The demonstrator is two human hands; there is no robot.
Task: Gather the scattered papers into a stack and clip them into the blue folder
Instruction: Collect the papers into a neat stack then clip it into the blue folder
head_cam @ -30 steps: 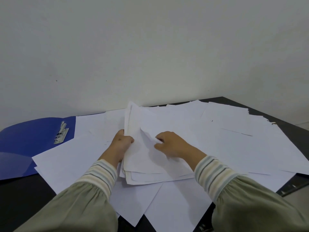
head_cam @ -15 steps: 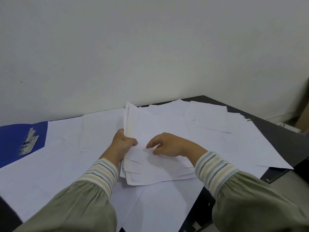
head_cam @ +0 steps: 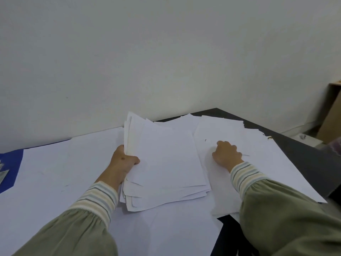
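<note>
Stack: a sheaf of white papers [head_cam: 166,163], edges ragged and fanned, lies near the middle of the table, tilted up at its left side.
Left hand: the left hand [head_cam: 122,160] grips the stack's left edge, thumb on top, fingers curled underneath.
Right hand: the right hand [head_cam: 227,154] rests knuckles-up on a loose sheet [head_cam: 221,130] just right of the stack, fingers bent down onto the paper; I cannot tell whether it pinches the sheet or only presses it.
Scattered papers: more white sheets [head_cam: 64,163] cover most of the table, spreading to its left side, its near edge and towards the far right corner.
Blue folder: the blue folder [head_cam: 13,159] shows at the table's left edge, partly under the sheets, its metal clip [head_cam: 2,172] barely in sight.
Table: dark table [head_cam: 304,154], bare along its right edge and far right corner.
Room: a plain pale wall [head_cam: 166,52] runs behind the table; a brown board [head_cam: 330,115] leans at the far right.
Sleeves: green sleeves [head_cam: 286,218] with striped cuffs.
</note>
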